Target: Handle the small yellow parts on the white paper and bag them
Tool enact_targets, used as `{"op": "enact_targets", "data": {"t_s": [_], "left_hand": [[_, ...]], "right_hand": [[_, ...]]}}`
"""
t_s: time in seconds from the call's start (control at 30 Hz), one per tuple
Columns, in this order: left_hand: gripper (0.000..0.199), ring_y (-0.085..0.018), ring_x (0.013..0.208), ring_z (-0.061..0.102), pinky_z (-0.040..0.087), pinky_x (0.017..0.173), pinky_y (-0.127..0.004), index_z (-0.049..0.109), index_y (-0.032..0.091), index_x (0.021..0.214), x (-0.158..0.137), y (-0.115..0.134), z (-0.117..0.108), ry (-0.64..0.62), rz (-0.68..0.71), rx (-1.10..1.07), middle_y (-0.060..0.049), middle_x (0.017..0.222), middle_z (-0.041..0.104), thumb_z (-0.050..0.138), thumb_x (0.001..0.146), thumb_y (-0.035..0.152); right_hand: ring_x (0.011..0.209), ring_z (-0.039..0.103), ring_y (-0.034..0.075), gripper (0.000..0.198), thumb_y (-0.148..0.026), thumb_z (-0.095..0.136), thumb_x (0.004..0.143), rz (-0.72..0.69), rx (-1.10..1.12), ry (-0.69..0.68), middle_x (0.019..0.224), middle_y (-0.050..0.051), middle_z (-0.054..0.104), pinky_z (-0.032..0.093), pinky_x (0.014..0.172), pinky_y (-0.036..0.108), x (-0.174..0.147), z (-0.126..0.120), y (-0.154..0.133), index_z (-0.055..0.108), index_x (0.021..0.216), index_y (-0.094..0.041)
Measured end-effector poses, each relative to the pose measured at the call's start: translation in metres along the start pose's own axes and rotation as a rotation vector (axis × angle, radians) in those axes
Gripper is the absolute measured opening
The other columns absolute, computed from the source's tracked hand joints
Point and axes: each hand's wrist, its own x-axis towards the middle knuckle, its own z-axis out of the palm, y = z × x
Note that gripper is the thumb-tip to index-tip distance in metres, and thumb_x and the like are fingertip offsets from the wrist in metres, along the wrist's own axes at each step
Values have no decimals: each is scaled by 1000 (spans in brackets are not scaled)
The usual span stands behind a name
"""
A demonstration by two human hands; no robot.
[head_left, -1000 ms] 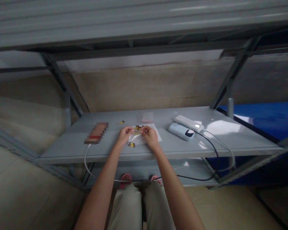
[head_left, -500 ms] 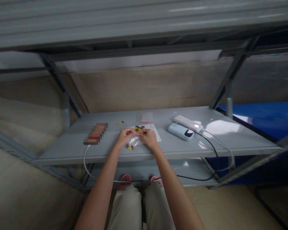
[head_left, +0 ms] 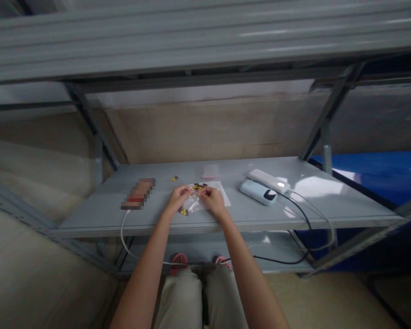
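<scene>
Both my left hand (head_left: 180,197) and my right hand (head_left: 212,199) pinch a clear plastic bag (head_left: 192,203) between them, fingers closed at its upper edge. Just beyond the fingertips lies a cluster of small yellow and dark brown pieces (head_left: 200,186), on a white sheet (head_left: 223,192). More yellow and brown pieces (head_left: 184,212) show at the bag's lower left; I cannot tell whether they are inside it. Another small yellow and brown piece (head_left: 174,178) rests apart, farther back on the left.
A phone-like object (head_left: 139,194), blurred out, lies left on the grey shelf (head_left: 99,205) with a white cable. A flat clear packet (head_left: 210,172) is behind the sheet. On the right are a light blue device (head_left: 258,191) and a white power bank (head_left: 267,180), with cables hanging over the front edge.
The view has tilted slightly, so the shelf sits a little lower. My hands stay together at the bag, whose plastic has shifted and crumpled a little between them.
</scene>
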Motion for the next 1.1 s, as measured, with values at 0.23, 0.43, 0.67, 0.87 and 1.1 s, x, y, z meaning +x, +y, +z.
{"op": "enact_targets", "data": {"t_s": [0.23, 0.43, 0.67, 0.87, 1.1], "left_hand": [[22, -16, 65, 58, 45, 64, -27, 66, 14, 65, 0, -3, 1, 20, 15, 192, -6, 67, 66, 65, 61, 35], [22, -18, 64, 60, 46, 63, -28, 68, 13, 67, -3, 2, 0, 84, -16, 254, -7, 67, 68, 63, 63, 34], [34, -18, 69, 63, 48, 68, -29, 69, 15, 70, -10, 4, -3, 30, 26, 166, -7, 72, 70, 54, 72, 45], [45, -21, 70, 64, 47, 63, -28, 69, 12, 79, 8, 24, -29, 172, 94, 285, -9, 72, 71, 42, 79, 49], [41, -23, 94, 61, 43, 83, -33, 59, 20, 113, 39, 49, -64, 368, 135, 875, -11, 105, 66, 32, 87, 36]], "right_hand": [[66, 59, 14, 18, -33, 58, 76, 32, -194, 2, 75, 3, 69, 35, 57, 21, -5, -4, -15, 70, 83, -22], [68, 60, 14, 17, -31, 57, 77, 1, -148, 3, 75, 2, 70, 37, 58, 21, -4, -3, -13, 71, 82, -22], [62, 59, 13, 18, -34, 58, 74, 12, -12, 102, 69, 0, 68, 38, 55, 22, -2, -1, -9, 71, 80, -22], [70, 59, 14, 28, -37, 51, 80, -63, 147, 181, 80, 3, 69, 41, 64, 23, 1, 0, -5, 67, 95, -20], [84, 58, 16, 32, -37, 43, 86, -66, 80, 183, 90, 6, 68, 40, 75, 25, 5, 1, 2, 68, 92, -18]]}}
